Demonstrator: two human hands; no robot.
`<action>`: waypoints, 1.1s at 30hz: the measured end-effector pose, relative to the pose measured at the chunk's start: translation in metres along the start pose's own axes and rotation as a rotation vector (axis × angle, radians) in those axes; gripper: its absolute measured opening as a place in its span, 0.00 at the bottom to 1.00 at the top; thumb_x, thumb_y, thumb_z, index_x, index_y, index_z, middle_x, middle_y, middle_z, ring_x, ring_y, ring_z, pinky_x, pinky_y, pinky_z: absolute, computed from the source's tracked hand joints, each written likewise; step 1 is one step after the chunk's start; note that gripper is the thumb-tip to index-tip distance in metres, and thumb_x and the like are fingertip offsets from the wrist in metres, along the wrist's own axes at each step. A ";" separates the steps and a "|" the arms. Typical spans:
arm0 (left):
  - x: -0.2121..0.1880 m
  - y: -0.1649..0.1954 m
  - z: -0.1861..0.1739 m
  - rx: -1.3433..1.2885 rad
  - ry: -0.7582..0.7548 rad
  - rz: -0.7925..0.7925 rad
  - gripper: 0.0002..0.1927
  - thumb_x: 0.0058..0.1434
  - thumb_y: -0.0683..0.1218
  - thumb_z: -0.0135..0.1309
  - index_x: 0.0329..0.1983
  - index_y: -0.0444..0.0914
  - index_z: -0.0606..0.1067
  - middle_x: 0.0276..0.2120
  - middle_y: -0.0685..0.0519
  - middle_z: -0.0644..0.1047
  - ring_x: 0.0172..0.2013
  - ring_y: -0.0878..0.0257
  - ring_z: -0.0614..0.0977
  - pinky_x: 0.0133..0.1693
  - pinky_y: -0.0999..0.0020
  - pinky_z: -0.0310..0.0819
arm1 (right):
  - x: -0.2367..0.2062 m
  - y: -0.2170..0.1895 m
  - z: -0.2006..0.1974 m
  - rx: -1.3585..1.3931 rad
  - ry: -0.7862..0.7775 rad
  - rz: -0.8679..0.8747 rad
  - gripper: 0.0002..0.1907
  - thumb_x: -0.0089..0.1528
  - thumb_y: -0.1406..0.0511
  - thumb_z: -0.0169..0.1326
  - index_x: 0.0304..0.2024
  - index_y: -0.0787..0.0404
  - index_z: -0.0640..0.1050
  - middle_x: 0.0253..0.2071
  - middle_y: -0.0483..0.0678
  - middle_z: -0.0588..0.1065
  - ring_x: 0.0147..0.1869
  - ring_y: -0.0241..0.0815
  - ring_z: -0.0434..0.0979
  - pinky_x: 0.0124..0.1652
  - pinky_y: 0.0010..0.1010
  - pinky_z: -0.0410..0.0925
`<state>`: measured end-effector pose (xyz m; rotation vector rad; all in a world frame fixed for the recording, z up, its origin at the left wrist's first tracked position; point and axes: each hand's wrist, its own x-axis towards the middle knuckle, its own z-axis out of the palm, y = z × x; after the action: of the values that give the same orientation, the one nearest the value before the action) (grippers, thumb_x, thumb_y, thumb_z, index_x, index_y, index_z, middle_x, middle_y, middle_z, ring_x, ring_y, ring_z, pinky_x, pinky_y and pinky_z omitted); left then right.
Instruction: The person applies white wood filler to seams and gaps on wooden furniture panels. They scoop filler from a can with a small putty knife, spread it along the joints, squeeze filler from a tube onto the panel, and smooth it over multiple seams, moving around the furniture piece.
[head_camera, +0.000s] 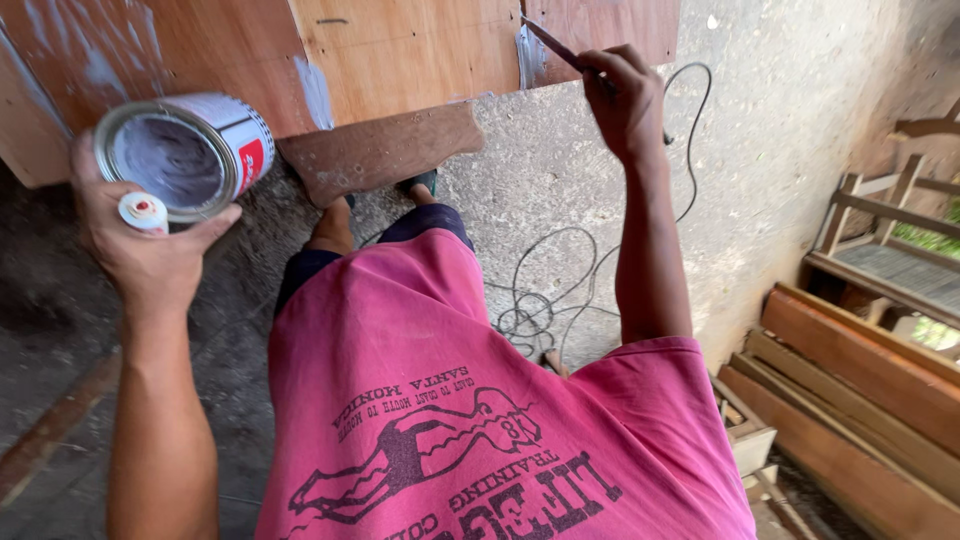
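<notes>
My left hand (140, 245) grips an open metal can (190, 150) of grey putty, tilted on its side, together with a small white tube (143, 212) with a red tip. My right hand (625, 100) pinches a thin flat blade (553, 42) whose tip touches a grey putty patch (528, 55) at a seam of the plywood panel (400, 50). Another grey smear (316, 92) sits on the panel's lower edge between the two hands. A loose brown board scrap (385, 150) lies on the ground under the panel.
A black cable (560, 290) coils on the concrete floor (780, 130). Wooden planks (850, 400) are stacked at the right, with a wooden chair frame (880, 230) behind them. My feet stand near the panel.
</notes>
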<state>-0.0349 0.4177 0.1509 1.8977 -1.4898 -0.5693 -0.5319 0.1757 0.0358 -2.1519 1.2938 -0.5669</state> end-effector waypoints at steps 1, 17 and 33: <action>-0.001 -0.001 -0.001 0.034 -0.001 -0.028 0.61 0.45 0.39 0.86 0.76 0.31 0.57 0.47 0.45 0.75 0.53 0.54 0.80 0.63 0.62 0.73 | 0.004 0.005 -0.008 -0.010 -0.023 -0.052 0.07 0.68 0.75 0.60 0.48 0.65 0.84 0.44 0.52 0.81 0.39 0.41 0.83 0.36 0.25 0.75; -0.032 -0.053 0.006 0.059 0.017 0.000 0.34 0.50 0.40 0.78 0.47 0.33 0.64 0.48 0.45 0.72 0.50 0.57 0.77 0.58 0.61 0.74 | 0.025 0.028 -0.031 -0.135 -0.295 -0.289 0.02 0.73 0.69 0.63 0.45 0.60 0.86 0.40 0.48 0.82 0.37 0.37 0.81 0.31 0.26 0.71; -0.047 -0.059 0.005 0.057 -0.001 -0.062 0.30 0.55 0.40 0.75 0.47 0.32 0.63 0.44 0.48 0.72 0.44 0.61 0.77 0.51 0.66 0.74 | 0.018 0.021 -0.032 -0.053 -0.146 -0.194 0.04 0.72 0.72 0.61 0.48 0.63 0.86 0.43 0.51 0.82 0.40 0.39 0.83 0.34 0.25 0.74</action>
<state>-0.0104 0.4698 0.1023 1.9938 -1.4665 -0.5619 -0.5574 0.1435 0.0473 -2.3324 1.0403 -0.4463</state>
